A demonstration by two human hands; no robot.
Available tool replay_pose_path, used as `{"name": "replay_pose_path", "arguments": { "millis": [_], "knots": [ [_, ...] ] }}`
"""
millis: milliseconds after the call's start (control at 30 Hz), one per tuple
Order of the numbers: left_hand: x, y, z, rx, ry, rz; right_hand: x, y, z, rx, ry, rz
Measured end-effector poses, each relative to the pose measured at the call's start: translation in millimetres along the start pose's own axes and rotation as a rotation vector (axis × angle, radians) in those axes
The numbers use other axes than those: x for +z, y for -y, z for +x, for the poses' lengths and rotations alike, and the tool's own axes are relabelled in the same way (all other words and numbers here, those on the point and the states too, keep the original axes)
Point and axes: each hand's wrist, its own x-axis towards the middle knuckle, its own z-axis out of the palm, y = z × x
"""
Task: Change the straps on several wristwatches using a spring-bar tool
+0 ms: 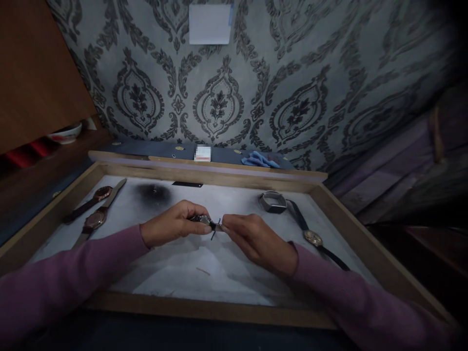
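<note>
My left hand is closed around a wristwatch, its round face tilted up between thumb and fingers. Close to the watch's right edge, my right hand is pinched on a small slim piece that I cannot make out. A thin dark strip crosses between the two hands; which of them it belongs to is unclear. Both hands are over the white bottom of a wooden-framed tray. Below them lies a thin light stick.
At the left lie a dark-strapped watch and a brown-strapped watch. To the right are a metal-band watch and a black-strapped watch. A flat black strip is near the back wall. Behind the tray rests a blue cloth.
</note>
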Motion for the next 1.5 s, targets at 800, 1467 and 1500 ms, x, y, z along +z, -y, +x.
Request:
{"name": "replay_pose_path", "arguments": {
  "millis": [800, 1467, 1500],
  "knots": [
    [-1.1, 2, 1, 0.062, -0.027, -0.002, 5, 2, -2, -0.059, -0.09, -0.123],
    [7.5, -1, 4, 0.093, -0.19, -0.043, 6, -2, 1, -0.032, -0.152, -0.06],
    [7.6, 0, 5, 0.082, -0.194, -0.05, 6, -2, 2, -0.031, -0.155, -0.048]
  ]
}}
